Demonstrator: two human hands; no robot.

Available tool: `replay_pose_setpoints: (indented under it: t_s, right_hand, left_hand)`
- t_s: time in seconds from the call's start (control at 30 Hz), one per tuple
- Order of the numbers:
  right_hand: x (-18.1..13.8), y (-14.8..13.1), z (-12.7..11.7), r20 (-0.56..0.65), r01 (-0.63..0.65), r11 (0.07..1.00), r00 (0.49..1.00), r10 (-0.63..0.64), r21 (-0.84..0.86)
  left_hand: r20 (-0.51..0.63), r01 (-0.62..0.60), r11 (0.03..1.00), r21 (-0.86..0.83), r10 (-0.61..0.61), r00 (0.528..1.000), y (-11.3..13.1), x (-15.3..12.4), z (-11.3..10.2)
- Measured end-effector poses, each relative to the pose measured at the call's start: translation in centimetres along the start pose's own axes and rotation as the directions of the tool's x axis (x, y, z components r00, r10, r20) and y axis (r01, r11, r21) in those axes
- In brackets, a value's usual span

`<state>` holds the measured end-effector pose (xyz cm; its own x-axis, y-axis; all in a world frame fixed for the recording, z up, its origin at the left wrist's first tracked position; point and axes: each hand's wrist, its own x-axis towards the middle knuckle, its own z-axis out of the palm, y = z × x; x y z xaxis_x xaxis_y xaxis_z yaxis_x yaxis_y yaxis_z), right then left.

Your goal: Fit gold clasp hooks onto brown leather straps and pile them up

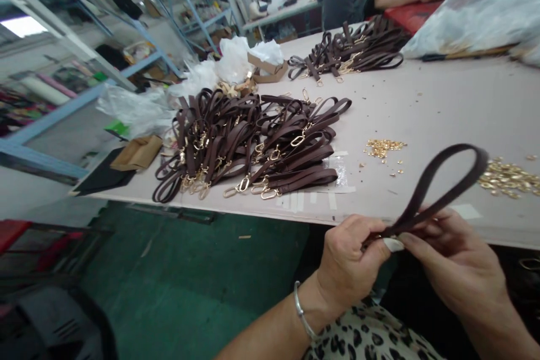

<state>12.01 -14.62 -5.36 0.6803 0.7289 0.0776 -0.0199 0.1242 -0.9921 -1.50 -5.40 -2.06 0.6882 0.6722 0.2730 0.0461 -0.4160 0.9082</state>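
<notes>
A dark brown wrist strap [458,171] rises as a loop above my two hands, in front of the table's near edge. My left hand [352,256] is closed around the strap's lower end. There, my right hand [459,259] pinches the strap between thumb and fingers, close to the left fingertips. A small white piece [393,244] shows by the left thumb; I cannot tell what it is. The strap's end inside my left hand is hidden. Small gold metal pieces [508,177] lie on the table just beyond my right hand.
A big pile of brown straps with gold clasps [236,135] covers the table's left part; another strap pile [354,50] lies farther back. More gold pieces [383,148] are mid-table. A cardboard tray [137,153] sits at the left edge. A clear plastic bag [476,11] and people are behind.
</notes>
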Motion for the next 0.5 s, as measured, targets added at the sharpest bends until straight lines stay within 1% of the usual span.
replay_pose_setpoints:
  t_s: [0.13,0.27,0.37,0.5]
  right_hand:
    - [-1.6,-0.7,-0.3,-0.021,0.041,0.998,0.999,-0.042,-0.054]
    - [-2.8,-1.8,-0.3,0.076,0.065,0.986,0.996,-0.053,-0.153]
    - [-3.2,-1.7,0.0,0.064,0.042,0.983,0.997,-0.031,-0.181]
    - [-3.4,-0.4,0.6,0.052,-0.003,0.994,0.999,0.008,-0.108]
  left_hand:
    - [0.0,0.001,0.996,-0.088,-0.001,1.0,0.8,-0.1,-0.2]
    - [-0.002,-0.027,0.99,-0.138,0.027,1.0,1.9,-0.3,-0.5]
    - [0.027,-0.076,0.992,-0.104,0.079,0.996,2.0,-0.7,-0.5]
    - [0.008,-0.129,0.991,-0.034,0.129,0.992,0.8,-1.4,-0.4]
